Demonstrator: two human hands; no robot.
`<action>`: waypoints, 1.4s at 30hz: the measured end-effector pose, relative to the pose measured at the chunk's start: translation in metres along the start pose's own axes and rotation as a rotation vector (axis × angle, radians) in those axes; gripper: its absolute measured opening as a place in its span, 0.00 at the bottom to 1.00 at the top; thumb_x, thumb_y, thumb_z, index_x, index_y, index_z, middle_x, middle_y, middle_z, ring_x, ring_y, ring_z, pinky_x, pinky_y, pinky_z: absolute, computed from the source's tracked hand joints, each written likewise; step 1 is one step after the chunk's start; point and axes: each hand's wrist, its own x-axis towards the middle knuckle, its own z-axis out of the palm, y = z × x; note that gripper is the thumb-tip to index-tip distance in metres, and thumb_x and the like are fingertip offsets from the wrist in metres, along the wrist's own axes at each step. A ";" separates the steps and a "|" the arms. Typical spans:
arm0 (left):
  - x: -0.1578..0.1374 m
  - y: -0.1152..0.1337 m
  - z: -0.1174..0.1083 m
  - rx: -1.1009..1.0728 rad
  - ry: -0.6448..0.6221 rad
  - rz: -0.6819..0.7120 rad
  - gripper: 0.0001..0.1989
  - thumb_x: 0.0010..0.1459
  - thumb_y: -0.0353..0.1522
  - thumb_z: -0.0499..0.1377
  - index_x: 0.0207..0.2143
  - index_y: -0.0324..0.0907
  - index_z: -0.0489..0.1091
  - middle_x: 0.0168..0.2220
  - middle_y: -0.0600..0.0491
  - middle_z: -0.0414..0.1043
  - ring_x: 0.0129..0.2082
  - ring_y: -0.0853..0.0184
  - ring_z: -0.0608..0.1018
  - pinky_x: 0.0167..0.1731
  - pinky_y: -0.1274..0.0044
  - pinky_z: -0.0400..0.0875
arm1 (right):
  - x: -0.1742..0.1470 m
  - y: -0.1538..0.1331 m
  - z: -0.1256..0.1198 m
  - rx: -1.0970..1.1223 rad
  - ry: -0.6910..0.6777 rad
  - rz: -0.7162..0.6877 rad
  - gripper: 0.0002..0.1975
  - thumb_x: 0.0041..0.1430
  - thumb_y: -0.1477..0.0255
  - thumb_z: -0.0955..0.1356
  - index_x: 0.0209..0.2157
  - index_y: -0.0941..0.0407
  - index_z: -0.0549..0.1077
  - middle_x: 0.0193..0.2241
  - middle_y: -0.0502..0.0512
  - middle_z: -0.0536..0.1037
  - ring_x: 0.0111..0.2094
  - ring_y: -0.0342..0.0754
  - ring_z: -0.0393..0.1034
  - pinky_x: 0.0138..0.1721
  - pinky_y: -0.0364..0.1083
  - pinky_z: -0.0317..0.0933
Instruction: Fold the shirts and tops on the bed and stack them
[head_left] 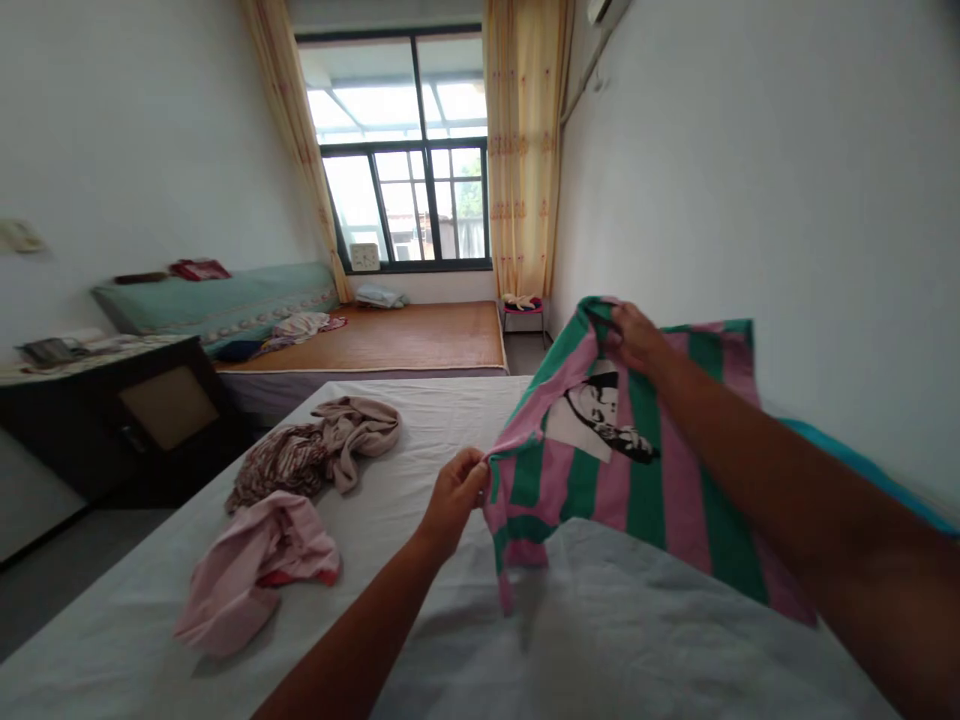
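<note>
A pink and green striped shirt [645,485] with a black-and-white printed picture is held up over the white-sheeted bed [442,420]. My left hand [454,495] pinches its near left edge, where a short striped flap hangs down. My right hand [634,340] is closed on the upper edge of the shirt, its fingertips partly hidden by cloth. The shirt's far end spreads to the right behind my right forearm. Left of my hands lie a crumpled pink garment [251,570], a brown patterned garment [281,465] and a beige-pink garment [364,430].
A dark cabinet [112,420] stands left of the bed. Beyond is a second bed with a brown mat [420,335], folded cloths and a green cover [225,300]. A small pink stool [523,308] stands by the curtain. A blue item [862,465] lies along the right wall.
</note>
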 end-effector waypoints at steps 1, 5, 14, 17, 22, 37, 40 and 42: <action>-0.003 -0.007 -0.015 0.037 0.011 -0.042 0.16 0.52 0.43 0.60 0.27 0.41 0.60 0.20 0.63 0.57 0.18 0.79 0.62 0.19 0.87 0.59 | 0.001 0.015 0.021 -0.085 -0.063 0.090 0.25 0.60 0.53 0.62 0.53 0.52 0.59 0.43 0.53 0.75 0.42 0.48 0.71 0.36 0.51 0.70; -0.016 -0.030 -0.077 0.398 0.007 -0.227 0.14 0.56 0.44 0.55 0.33 0.42 0.62 0.27 0.58 0.66 0.24 0.72 0.72 0.21 0.82 0.67 | -0.018 0.062 0.066 -0.265 -0.282 0.176 0.30 0.51 0.58 0.72 0.53 0.55 0.64 0.42 0.58 0.78 0.44 0.54 0.72 0.46 0.60 0.66; 0.031 -0.020 -0.083 1.181 -0.053 0.093 0.15 0.61 0.36 0.51 0.49 0.44 0.68 0.49 0.48 0.72 0.43 0.64 0.77 0.45 0.72 0.69 | -0.135 0.069 0.009 -0.626 -0.785 0.130 0.22 0.53 0.55 0.68 0.45 0.53 0.77 0.44 0.55 0.79 0.46 0.56 0.72 0.50 0.53 0.64; 0.049 -0.033 -0.072 1.371 -0.046 0.013 0.20 0.61 0.35 0.53 0.55 0.43 0.65 0.55 0.45 0.68 0.52 0.59 0.72 0.49 0.69 0.67 | -0.184 0.064 -0.004 -0.655 -0.889 0.199 0.31 0.47 0.58 0.73 0.54 0.50 0.72 0.52 0.54 0.75 0.52 0.57 0.68 0.52 0.51 0.62; 0.057 -0.060 -0.077 1.382 -0.030 0.062 0.20 0.60 0.30 0.52 0.54 0.46 0.68 0.50 0.49 0.71 0.52 0.62 0.71 0.51 0.73 0.65 | -0.220 0.069 -0.018 -0.625 -0.841 0.208 0.23 0.46 0.64 0.72 0.47 0.53 0.76 0.43 0.54 0.78 0.44 0.54 0.71 0.47 0.49 0.63; 0.014 -0.006 -0.088 0.939 -0.894 -0.088 0.20 0.47 0.44 0.67 0.42 0.47 0.77 0.38 0.53 0.75 0.35 0.65 0.75 0.36 0.79 0.68 | -0.224 0.094 -0.046 -0.454 -0.772 0.372 0.18 0.55 0.55 0.68 0.33 0.57 0.77 0.27 0.50 0.73 0.29 0.46 0.65 0.30 0.43 0.59; 0.011 -0.012 -0.079 1.109 -0.860 0.051 0.26 0.41 0.43 0.70 0.45 0.48 0.75 0.42 0.52 0.71 0.41 0.62 0.72 0.40 0.77 0.67 | -0.222 0.097 -0.045 -0.414 -0.724 0.364 0.19 0.56 0.54 0.67 0.34 0.57 0.77 0.30 0.52 0.75 0.32 0.48 0.68 0.33 0.44 0.62; 0.012 -0.017 -0.077 1.170 -0.809 0.076 0.24 0.41 0.39 0.69 0.44 0.48 0.74 0.44 0.52 0.69 0.42 0.62 0.71 0.41 0.77 0.66 | -0.221 0.095 -0.044 -0.389 -0.685 0.364 0.20 0.56 0.53 0.67 0.34 0.57 0.77 0.33 0.54 0.77 0.36 0.51 0.70 0.37 0.46 0.64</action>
